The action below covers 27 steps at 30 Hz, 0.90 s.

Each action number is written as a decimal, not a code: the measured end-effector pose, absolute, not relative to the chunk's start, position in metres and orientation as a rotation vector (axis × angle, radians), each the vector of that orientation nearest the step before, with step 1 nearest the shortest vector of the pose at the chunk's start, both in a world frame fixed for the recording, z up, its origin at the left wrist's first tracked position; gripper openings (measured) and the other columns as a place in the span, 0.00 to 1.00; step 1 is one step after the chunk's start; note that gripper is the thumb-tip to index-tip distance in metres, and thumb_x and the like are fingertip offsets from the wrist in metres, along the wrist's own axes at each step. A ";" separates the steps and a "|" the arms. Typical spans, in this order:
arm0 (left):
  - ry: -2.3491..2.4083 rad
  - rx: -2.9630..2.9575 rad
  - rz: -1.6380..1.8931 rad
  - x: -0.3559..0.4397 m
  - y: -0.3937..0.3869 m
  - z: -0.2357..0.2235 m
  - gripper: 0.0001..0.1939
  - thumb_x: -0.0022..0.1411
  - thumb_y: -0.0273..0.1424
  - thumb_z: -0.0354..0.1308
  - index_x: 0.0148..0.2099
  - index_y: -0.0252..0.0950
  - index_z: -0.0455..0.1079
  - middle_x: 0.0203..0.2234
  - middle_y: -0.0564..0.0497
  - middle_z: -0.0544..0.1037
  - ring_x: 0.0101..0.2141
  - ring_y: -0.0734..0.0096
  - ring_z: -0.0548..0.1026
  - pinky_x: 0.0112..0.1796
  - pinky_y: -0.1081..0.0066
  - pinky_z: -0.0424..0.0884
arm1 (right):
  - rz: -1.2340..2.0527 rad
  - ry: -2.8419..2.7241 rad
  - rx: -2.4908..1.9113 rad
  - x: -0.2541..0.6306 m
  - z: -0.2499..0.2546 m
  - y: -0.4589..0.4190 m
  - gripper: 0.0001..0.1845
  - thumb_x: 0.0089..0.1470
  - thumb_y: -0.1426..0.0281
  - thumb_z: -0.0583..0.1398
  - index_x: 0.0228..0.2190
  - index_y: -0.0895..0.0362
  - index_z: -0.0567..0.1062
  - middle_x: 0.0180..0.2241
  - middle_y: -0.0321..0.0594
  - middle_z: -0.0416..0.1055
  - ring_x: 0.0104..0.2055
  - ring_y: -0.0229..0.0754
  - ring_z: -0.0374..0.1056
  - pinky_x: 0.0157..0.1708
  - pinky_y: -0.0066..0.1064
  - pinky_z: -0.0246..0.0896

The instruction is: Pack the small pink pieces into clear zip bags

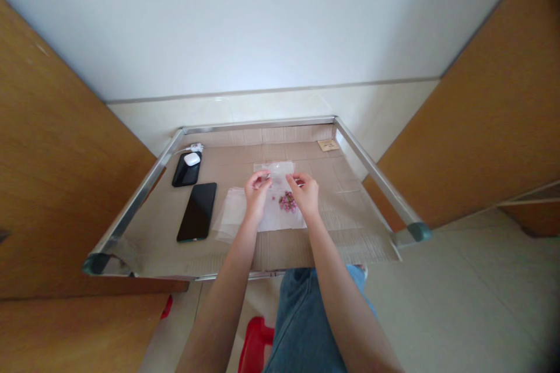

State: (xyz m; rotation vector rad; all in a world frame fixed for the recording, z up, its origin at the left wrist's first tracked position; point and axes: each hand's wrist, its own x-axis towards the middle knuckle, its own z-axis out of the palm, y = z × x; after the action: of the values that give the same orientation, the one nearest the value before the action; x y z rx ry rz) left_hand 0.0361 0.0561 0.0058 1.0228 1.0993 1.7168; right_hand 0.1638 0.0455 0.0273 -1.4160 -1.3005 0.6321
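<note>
Left hand [257, 193], right hand [305, 193]: fingertips look pinched on the top edge of a clear plastic bag [273, 170], hands apart. Keep the pinch at the edge, clear of the pink dried buds [287, 202]; in or on the bag, can't tell. Bag lies mid cardboard sheet [280, 151] inside a steel frame [258, 124]. Left of it on the cardboard: smartphone [196, 211], earbud case [191, 159]. White wall [262, 23] beyond.

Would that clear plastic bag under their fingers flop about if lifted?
Probably very floppy: the thin clear plastic bag lies flat on the flattened brown cardboard sheet. Its filmy look suggests it weighs very little, and its shiny surface may feel slippery.
</note>
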 end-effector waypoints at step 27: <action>0.802 0.788 1.578 0.037 0.050 0.020 0.14 0.48 0.28 0.62 0.39 0.37 0.69 0.42 0.49 0.75 0.37 0.71 0.76 0.43 0.65 0.72 | 1.114 -0.803 -1.132 0.162 0.030 0.050 0.27 0.48 0.50 0.54 0.39 0.56 0.77 0.32 0.39 0.74 0.18 0.28 0.54 0.17 0.23 0.47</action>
State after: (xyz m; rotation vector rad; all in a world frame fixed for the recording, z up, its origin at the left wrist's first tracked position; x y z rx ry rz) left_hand 0.0369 0.0502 0.0204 0.7877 0.8022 1.5779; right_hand 0.1616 0.0500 0.0295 -1.1319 -0.8027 1.1137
